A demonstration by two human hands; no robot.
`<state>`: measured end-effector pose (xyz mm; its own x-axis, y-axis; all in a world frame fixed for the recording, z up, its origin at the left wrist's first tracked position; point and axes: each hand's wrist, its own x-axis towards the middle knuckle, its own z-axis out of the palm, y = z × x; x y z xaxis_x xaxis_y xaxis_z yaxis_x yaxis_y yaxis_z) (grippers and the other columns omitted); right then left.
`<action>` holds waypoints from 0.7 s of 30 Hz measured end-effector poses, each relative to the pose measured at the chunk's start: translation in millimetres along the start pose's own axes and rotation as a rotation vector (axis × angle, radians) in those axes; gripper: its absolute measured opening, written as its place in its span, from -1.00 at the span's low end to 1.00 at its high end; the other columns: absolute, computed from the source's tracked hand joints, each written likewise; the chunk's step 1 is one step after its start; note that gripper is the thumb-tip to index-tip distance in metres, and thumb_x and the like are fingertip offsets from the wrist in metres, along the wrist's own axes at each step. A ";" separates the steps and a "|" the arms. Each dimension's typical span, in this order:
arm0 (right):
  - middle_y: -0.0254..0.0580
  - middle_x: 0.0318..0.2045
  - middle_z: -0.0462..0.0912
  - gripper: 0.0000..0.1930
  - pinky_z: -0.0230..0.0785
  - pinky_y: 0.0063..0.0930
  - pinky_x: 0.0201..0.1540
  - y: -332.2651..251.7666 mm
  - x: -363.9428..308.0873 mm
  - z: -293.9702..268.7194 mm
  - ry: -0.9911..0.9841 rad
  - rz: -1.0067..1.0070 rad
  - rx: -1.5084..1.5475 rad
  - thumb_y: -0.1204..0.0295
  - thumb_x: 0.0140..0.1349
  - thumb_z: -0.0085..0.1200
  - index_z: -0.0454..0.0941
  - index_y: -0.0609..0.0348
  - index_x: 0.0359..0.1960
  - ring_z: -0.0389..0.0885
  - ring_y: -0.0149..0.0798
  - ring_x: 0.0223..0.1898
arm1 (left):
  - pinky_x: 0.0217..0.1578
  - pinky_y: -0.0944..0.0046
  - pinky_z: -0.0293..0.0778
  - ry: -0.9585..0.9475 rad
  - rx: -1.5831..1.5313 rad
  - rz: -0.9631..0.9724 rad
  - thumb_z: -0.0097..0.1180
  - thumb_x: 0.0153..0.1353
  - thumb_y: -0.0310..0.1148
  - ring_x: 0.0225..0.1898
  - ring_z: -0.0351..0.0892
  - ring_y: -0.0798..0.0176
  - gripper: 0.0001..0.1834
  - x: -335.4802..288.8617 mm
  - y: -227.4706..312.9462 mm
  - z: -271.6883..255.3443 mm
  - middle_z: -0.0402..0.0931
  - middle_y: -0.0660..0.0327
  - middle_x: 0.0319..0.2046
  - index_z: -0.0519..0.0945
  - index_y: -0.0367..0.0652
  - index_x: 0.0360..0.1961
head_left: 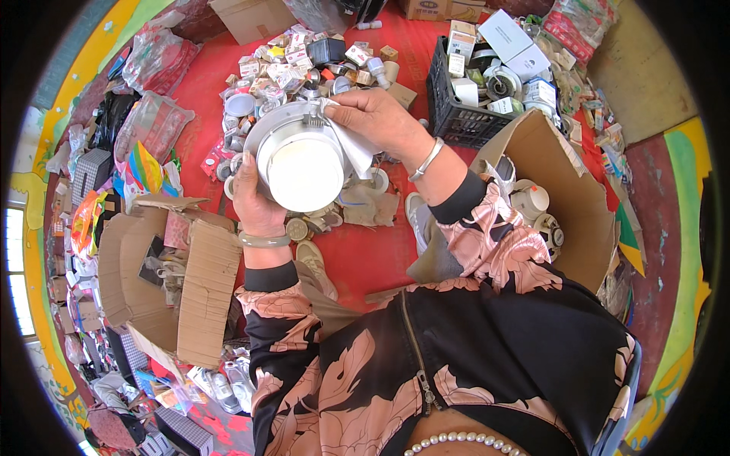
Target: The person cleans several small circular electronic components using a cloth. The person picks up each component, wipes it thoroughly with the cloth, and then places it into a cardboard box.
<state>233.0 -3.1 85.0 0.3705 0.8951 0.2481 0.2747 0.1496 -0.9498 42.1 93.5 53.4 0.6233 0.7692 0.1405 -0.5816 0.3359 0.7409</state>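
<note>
A round recessed downlight (306, 176), with a wide silver ring and a white disc face, is raised in front of me. My left hand (255, 201) is closed around its lower left edge, thumb up along the rim. At the top right of the ring, my right hand (380, 120) pinches a white cloth or sheet of paper (351, 146) that hangs down over the rim. A small metal clip (313, 119) sits on the ring beside the right fingertips. Behind the downlight lies a heap of lamps and small cartons (293, 64), partly hidden by it.
An open cardboard box (205, 292) stands at my left, a larger one (574, 194) with white lamps at my right. Farther right is a black plastic crate (456, 121) full of boxes and lamps. My shoes (315, 266) rest on the red floor covering (365, 262).
</note>
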 end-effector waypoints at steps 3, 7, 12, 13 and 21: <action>-0.36 -0.61 0.52 -0.75 0.29 -0.58 -0.42 1.2 0.5 -1.2 -0.025 0.063 0.095 0.27 0.15 0.06 0.57 0.22 -0.34 0.36 -0.56 -0.51 | -0.05 0.13 0.44 -0.038 0.027 -0.029 -0.18 0.29 -0.20 -0.07 0.49 0.12 -0.56 -2.6 2.3 4.9 0.45 0.02 -0.07 0.34 -0.36 0.03; -0.39 -0.63 0.48 -0.78 0.27 -0.60 -0.44 -1.8 -0.2 -8.8 -0.059 0.104 0.171 0.31 0.16 0.06 0.57 0.23 -0.35 0.33 -0.58 -0.52 | -0.13 0.24 0.45 -0.008 0.078 -0.096 -0.07 0.25 -0.23 -0.17 0.52 0.21 -0.60 -2.5 -0.6 4.8 0.51 0.07 -0.18 0.45 -0.41 -0.11; -0.26 -0.61 0.55 -0.77 0.30 -0.50 -0.43 10.5 1.6 -7.6 -0.158 0.050 -0.144 0.26 0.06 0.10 0.59 0.17 -0.39 0.43 -0.44 -0.55 | -0.21 0.32 0.45 -0.115 0.171 -0.265 -0.05 0.25 -0.23 -0.25 0.53 0.29 -0.63 -8.5 6.5 18.5 0.53 0.11 -0.26 0.50 -0.39 -0.18; -0.22 -0.60 0.56 -0.77 0.30 -0.47 -0.43 9.8 1.0 -3.1 -0.195 0.042 -0.199 0.25 0.04 0.11 0.59 0.16 -0.41 0.45 -0.40 -0.55 | -0.26 0.39 0.44 -0.064 0.295 -0.295 -0.04 0.25 -0.19 -0.31 0.51 0.36 -0.62 -7.2 -0.3 14.0 0.54 0.17 -0.32 0.52 -0.37 -0.21; -0.42 -0.55 0.56 -0.75 0.30 -0.64 -0.44 14.6 6.4 -2.1 -0.168 0.129 -0.046 0.31 0.12 0.13 0.59 0.29 -0.34 0.40 -0.60 -0.49 | -0.36 0.45 0.41 0.046 0.304 -0.169 -0.05 0.26 -0.20 -0.39 0.48 0.44 -0.65 -6.6 -13.6 16.0 0.54 0.23 -0.38 0.54 -0.35 -0.26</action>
<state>241.3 3.9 73.1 0.2536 0.9635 0.0858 0.2761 0.0129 -0.9610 54.2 75.1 52.8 0.6692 0.7426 -0.0254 -0.2857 0.2886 0.9138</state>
